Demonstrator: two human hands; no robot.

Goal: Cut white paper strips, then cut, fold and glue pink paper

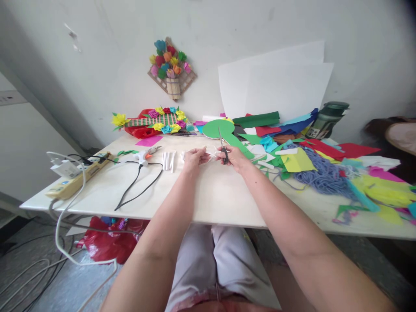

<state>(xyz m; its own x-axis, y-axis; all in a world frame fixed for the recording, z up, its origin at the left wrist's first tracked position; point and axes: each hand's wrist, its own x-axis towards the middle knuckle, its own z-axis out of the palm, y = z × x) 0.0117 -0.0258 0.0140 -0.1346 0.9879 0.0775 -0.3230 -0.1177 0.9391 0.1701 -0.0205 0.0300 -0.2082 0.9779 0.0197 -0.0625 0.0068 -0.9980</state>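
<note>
My right hand (234, 158) is closed around the black handles of a pair of scissors (225, 155), whose blades point away from me over the edge of a green paper piece. Beside it, my left hand (194, 158) pinches a thin white strip (212, 153), blurred where it lies between both hands. Several short white paper rolls (168, 161) lie on the table just left of my left hand. Behind the hands is a green paper shape (218, 128) with a rounded head and a long stem. Part of the strip is hidden by my fingers.
A glue gun (142, 158) with a black cord and a yellow power strip (76, 177) are at the left. Colored paper scraps and blue yarn (320, 175) crowd the right side, near a dark green bottle (327, 119). A flower-decorated craft (152, 121) lies at the back.
</note>
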